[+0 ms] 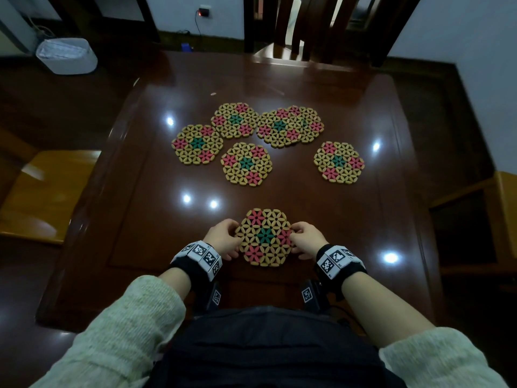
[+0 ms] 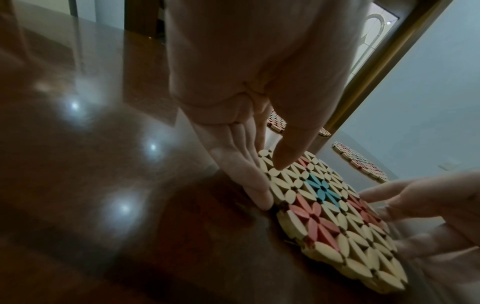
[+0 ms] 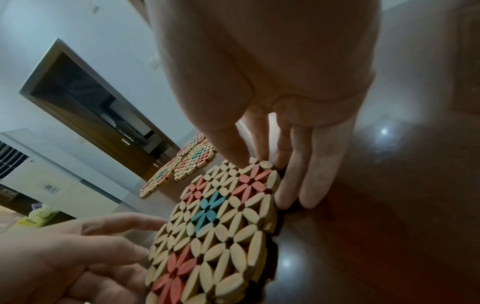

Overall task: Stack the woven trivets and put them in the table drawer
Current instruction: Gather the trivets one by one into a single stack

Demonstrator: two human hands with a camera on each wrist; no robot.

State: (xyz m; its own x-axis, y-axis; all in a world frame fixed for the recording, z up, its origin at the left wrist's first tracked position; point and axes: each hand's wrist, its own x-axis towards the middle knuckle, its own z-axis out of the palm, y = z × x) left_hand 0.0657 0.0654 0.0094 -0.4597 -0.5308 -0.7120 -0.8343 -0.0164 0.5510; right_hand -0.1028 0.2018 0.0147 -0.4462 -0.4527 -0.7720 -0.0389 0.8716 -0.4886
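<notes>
A hexagonal woven trivet [image 1: 264, 238] with pink and teal flowers lies flat near the front of the dark wooden table [image 1: 363, 219]. My left hand [image 1: 228, 238] grips its left edge and my right hand [image 1: 300, 238] grips its right edge. In the left wrist view the left hand [image 2: 270, 181] has its thumb on top of the trivet [image 2: 337, 222] and its fingers along the rim. The right hand [image 3: 262, 181] holds the trivet [image 3: 221, 226] the same way. Several more trivets [image 1: 246, 163] lie spread mid-table, two of them overlapping [image 1: 289, 127]. No drawer is in sight.
A dark wooden chair [image 1: 307, 29] stands at the table's far side. A white bin [image 1: 67, 56] sits on the floor at the back left. Wooden seats flank the table on the left [image 1: 42, 191] and the right [image 1: 498, 208].
</notes>
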